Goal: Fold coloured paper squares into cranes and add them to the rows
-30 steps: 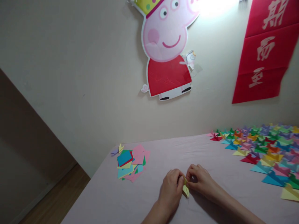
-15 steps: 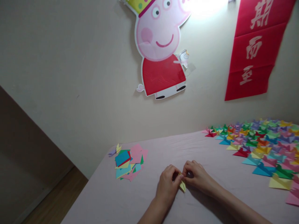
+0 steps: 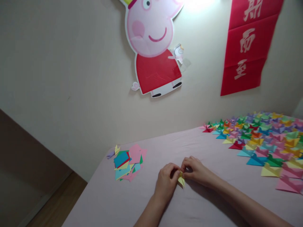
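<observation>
A small piece of folded yellow paper (image 3: 181, 181) is pinched between my two hands, just above the pale pink sheet (image 3: 113, 205). My left hand (image 3: 167, 181) grips its left side with thumb and forefinger. On the upper right, my right hand (image 3: 194, 170) has its thumb and fingertips closed on the paper. The fingers cover the paper's top end, while two narrow points show below them. To the left lies a loose pile of coloured paper squares (image 3: 136, 154).
Rows of folded paper cranes (image 3: 257, 160) in many colours fill the right side. Two small folded pieces, one yellow (image 3: 116, 149) and one purple (image 3: 110, 154), lie by the pile. A cartoon pig cutout (image 3: 157, 71) and a red banner (image 3: 246, 47) hang on the wall.
The whole view has shifted, so everything sits further left and slightly higher. Both hands still pinch the yellow paper, whose lower points now look a little more spread.
</observation>
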A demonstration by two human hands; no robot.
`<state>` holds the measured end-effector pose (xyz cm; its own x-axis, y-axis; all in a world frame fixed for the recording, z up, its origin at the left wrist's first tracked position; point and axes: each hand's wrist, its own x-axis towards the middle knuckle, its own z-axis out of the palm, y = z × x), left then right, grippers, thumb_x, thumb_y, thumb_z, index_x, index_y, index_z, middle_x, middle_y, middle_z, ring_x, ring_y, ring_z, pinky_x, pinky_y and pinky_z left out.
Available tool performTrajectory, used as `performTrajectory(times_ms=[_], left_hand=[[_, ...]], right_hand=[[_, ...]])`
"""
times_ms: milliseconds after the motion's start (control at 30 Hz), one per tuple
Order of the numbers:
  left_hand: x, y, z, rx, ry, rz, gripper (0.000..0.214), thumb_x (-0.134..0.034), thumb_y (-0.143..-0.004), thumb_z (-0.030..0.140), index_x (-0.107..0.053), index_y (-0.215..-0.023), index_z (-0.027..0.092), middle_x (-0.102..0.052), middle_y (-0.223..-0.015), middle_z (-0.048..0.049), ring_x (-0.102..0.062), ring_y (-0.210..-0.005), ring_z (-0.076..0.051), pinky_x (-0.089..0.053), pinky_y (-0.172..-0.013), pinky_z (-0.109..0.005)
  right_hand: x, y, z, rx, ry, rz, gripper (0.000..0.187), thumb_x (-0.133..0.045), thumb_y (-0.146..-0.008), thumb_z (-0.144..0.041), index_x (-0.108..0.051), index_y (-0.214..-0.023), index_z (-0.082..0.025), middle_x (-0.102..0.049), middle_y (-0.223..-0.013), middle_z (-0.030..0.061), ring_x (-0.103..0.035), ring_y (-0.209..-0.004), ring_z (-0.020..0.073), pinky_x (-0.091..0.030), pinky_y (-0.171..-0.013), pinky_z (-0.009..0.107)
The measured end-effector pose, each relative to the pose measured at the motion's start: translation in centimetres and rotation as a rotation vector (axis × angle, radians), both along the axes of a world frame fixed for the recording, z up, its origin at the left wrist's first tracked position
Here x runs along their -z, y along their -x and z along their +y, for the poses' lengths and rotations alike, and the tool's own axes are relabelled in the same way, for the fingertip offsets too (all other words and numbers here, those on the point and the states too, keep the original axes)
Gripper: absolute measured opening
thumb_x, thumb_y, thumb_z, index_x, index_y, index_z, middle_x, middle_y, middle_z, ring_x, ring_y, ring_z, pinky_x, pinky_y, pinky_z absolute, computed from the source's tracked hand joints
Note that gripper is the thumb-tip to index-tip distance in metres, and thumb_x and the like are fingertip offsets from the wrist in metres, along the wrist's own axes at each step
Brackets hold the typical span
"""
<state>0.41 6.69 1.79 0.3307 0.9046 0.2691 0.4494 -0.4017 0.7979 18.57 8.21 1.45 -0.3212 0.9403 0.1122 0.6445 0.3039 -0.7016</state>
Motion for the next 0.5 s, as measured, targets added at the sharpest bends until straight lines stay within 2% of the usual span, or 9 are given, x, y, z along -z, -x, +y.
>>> performTrajectory(times_ms=[133,267,500], left_hand=[[0.13,-0.13,-0.09,-0.049,0.009,0.033,0.008,-0.056,-0.086,0.018,-0.063,-0.083,0.020,-0.066,-0.080,0.0010,-0.058,-0.075,-0.016,-0.040,-0.070,-0.025],[0.20,-0.15,-0.13,-0.042,0.006,0.049,0.008,-0.056,-0.087,0.020,-0.061,-0.081,0.021,-0.064,-0.078,0.0016,-0.057,-0.073,-0.016,-0.039,-0.068,-0.024],[0.14,-0.23,-0.21,-0.051,0.030,-0.013,0.013,-0.054,-0.089,0.025,-0.062,-0.079,0.020,-0.063,-0.077,0.0006,-0.057,-0.073,-0.016,-0.040,-0.069,-0.024]], right_hand=[[0.04,-0.28,0.33,-0.025,0.015,0.075,0.011,-0.063,-0.078,-0.025,-0.072,-0.076,-0.022,-0.068,-0.078,0.0018,-0.056,-0.084,0.0212,-0.039,-0.080,0.033],[0.28,-0.34,0.53,-0.026,0.015,0.140,0.014,-0.061,-0.081,-0.028,-0.071,-0.076,-0.020,-0.068,-0.076,0.0019,-0.057,-0.082,0.0207,-0.041,-0.078,0.032],[0.38,-0.15,0.37,-0.034,-0.020,0.178,0.017,-0.060,-0.084,-0.030,-0.067,-0.072,-0.020,-0.063,-0.070,0.0007,-0.054,-0.079,0.0203,-0.040,-0.075,0.032]])
